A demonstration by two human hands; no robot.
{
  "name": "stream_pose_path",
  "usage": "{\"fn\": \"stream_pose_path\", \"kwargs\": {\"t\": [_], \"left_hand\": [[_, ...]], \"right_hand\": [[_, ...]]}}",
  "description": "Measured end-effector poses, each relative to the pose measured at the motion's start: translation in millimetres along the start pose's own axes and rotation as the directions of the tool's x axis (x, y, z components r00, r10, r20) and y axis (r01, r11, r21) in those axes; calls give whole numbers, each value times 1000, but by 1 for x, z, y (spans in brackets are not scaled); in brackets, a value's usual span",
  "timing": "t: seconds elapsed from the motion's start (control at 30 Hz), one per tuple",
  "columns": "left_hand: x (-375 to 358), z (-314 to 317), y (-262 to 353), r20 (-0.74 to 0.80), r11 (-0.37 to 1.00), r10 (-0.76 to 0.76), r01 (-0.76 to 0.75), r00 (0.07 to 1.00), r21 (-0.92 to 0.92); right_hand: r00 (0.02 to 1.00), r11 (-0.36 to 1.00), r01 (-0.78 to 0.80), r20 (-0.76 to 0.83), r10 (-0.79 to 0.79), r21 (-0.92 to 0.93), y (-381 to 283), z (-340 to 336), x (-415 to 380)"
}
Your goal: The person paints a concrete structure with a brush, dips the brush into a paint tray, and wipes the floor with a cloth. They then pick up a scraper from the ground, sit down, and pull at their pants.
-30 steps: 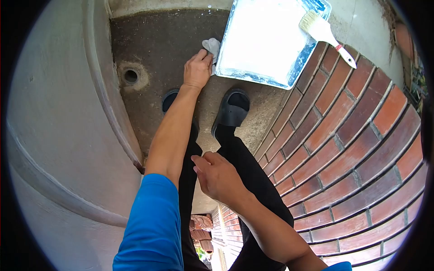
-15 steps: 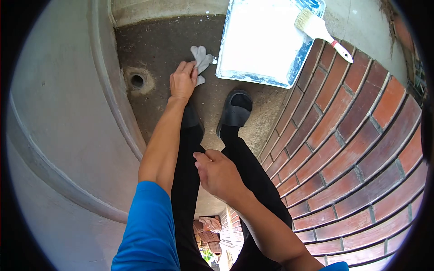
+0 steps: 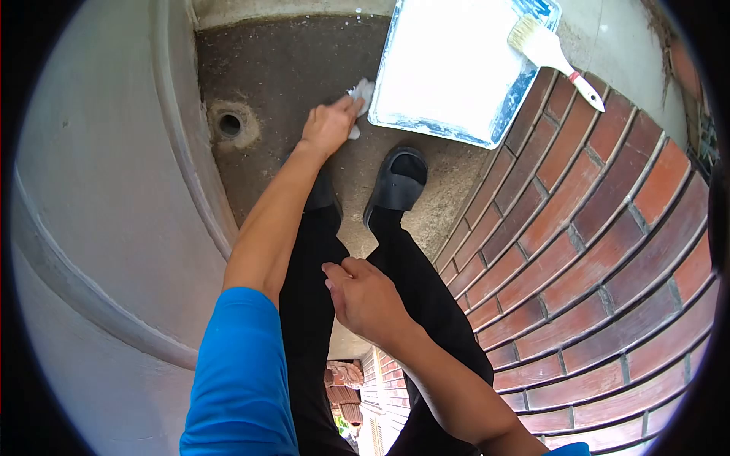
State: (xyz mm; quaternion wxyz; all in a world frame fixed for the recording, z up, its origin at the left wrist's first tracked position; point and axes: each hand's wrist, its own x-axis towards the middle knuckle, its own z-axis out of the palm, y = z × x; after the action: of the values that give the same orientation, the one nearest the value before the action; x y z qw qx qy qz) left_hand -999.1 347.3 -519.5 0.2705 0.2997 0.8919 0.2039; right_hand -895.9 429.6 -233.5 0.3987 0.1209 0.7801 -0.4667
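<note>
My left hand (image 3: 330, 127) reaches down to the ground, its fingers closed on a crumpled white glove (image 3: 363, 95). The glove is partly hidden by the fingers and lies close to the left edge of a paint tray (image 3: 426, 131). White paint fills this blue-rimmed tray. A paintbrush (image 3: 549, 52) with a white handle rests across the tray's right rim, bristles inward and handle tip over the bricks. Above my legs, my right hand (image 3: 366, 299) hangs with its fingers curled in; nothing shows in it.
My feet in black slip-on shoes (image 3: 398, 182) stand on the concrete just below the tray. A round drain hole (image 3: 230, 125) opens at the left, beside a grey wall (image 3: 91, 167). Red brickwork (image 3: 585, 228) curves along the right side.
My left hand has moved right with the glove, which is now more bunched and nearer the tray. The view has shifted slightly. My right hand stays nearly in place.
</note>
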Motion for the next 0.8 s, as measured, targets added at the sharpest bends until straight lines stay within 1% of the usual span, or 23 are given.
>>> {"fn": "stream_pose_path", "kwargs": {"t": [0.03, 0.07, 0.17, 0.27, 0.37, 0.47, 0.57, 0.67, 0.8], "left_hand": [[-8, 4, -3, 26, 999, 42, -42, 999, 23], [-16, 11, -5, 36, 1000, 24, -25, 999, 9], [-19, 3, 4, 48, 997, -61, 63, 997, -42], [-19, -8, 11, -34, 981, -150, 145, 988, -132], [-12, -16, 7, -191, 919, -289, 215, 938, -332], [13, -33, 13, -187, 905, -362, 296, 913, -306], [21, -8, 7, -121, 954, -270, 248, 955, -169], [21, 4, 12, -134, 953, -285, 266, 949, -143], [17, -2, 16, -33, 945, -322, 320, 946, -68]], "right_hand": [[1000, 1000, 4, 5, -4, -7, -1, 1, 0], [1000, 1000, 4, 12, -3, -15, -2, 2, 0], [1000, 1000, -8, 11, 8, -14, -4, 3, -2], [1000, 1000, -22, -3, 21, -12, -3, 8, -3], [1000, 1000, -22, 9, 22, 0, -5, 4, 0], [999, 1000, -4, -44, 4, 3, -4, 4, 0], [1000, 999, -24, -8, 24, 23, -3, 1, 1], [999, 1000, -23, -23, 23, 14, 0, 1, 0], [999, 1000, -29, -43, 29, 8, -1, 0, 0]]}}
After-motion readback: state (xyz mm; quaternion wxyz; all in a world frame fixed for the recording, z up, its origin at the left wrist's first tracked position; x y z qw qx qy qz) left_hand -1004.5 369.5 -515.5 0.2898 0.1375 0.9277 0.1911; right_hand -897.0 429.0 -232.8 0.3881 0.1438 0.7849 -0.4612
